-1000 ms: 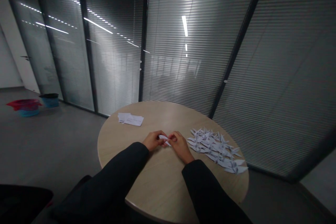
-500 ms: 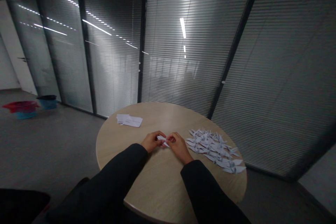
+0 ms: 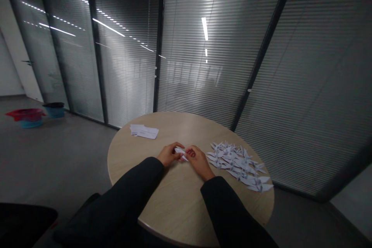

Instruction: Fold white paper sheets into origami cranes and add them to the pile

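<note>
- Head view: my dark sleeves [image 3: 130,190] reach in over the near edge of a round wood-look worktop [image 3: 128,162], which puts both hands in its middle, right in front of me.
- My left hand [image 3: 167,155] and my right hand [image 3: 199,161] nearly meet there, with a small folded white paper [image 3: 180,150] pinched between them.
- My left fingers [image 3: 175,149] are nearly closed on its left end, and my right fingers [image 3: 190,152] are closed on its right end. Holding it from both sides keeps it steady.
- I can't tell whether the paper touches the worktop.
- A loose pile of paper cranes [image 3: 238,166] lies just beside my right hand, off to the side and clear of my hands.
- A small stack of white paper sheets [image 3: 144,132] sits toward the far edge, out of my way.
- Beyond are glass partitions with blinds [image 3: 124,66], and on the floor a red-and-blue tub [image 3: 26,117] and a blue bin [image 3: 55,110].
</note>
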The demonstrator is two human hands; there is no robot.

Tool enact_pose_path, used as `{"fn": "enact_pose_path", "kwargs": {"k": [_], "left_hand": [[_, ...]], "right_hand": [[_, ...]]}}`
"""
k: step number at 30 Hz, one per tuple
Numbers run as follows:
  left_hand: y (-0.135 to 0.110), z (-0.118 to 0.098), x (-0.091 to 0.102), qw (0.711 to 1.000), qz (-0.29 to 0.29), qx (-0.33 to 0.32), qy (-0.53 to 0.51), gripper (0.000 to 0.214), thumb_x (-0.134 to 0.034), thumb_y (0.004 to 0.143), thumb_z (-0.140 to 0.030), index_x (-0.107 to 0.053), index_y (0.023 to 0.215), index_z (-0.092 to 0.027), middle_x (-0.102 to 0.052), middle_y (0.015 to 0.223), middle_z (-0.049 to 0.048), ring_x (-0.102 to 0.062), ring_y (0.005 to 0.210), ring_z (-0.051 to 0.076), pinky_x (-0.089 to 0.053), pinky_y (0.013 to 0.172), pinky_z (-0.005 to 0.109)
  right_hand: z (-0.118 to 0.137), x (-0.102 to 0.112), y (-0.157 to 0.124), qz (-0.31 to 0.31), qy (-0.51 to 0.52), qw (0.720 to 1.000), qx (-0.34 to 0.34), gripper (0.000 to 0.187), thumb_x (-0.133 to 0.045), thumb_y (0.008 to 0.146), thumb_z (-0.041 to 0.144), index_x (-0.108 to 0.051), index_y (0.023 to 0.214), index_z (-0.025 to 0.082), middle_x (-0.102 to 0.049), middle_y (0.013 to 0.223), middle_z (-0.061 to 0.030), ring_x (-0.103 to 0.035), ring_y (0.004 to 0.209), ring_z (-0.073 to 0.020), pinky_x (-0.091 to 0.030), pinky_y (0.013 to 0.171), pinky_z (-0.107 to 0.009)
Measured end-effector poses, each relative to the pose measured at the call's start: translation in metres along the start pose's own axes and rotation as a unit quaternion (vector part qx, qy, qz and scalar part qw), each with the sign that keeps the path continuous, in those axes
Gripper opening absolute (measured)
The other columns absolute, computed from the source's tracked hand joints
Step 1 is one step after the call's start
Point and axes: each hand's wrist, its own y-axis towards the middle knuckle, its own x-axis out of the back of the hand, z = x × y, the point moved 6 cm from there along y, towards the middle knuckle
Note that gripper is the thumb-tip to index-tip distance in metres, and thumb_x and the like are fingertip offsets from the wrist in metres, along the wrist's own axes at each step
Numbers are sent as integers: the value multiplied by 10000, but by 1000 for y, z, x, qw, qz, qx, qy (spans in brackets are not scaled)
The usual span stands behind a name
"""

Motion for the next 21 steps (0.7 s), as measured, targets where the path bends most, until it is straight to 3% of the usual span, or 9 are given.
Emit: {"fn": "enact_pose_path", "kwargs": {"k": [12, 21], "left_hand": [[2, 3, 4, 1000, -22, -2, 12, 398, -646, 652, -174, -596, 1044, -130, -632, 659, 6, -581, 592, 124, -432, 567, 217], [3, 7, 5, 999, -36, 28, -27, 440, -698, 590, -167, -605, 1019, -134, -626, 656, -3, -584, 610, 134, -454, 608, 240]], "right_hand": [[17, 5, -5, -18, -69, 994, 80, 87, -545, 758, 128, -592, 751, 201, -537, 824, -32, -541, 814, -178, -454, 771, -322], [32, -6, -14, 0, -258, 955, 148, 78, -500, 814, 152, -556, 829, 204, -551, 851, -53, -507, 842, -205, -401, 767, -325]]}}
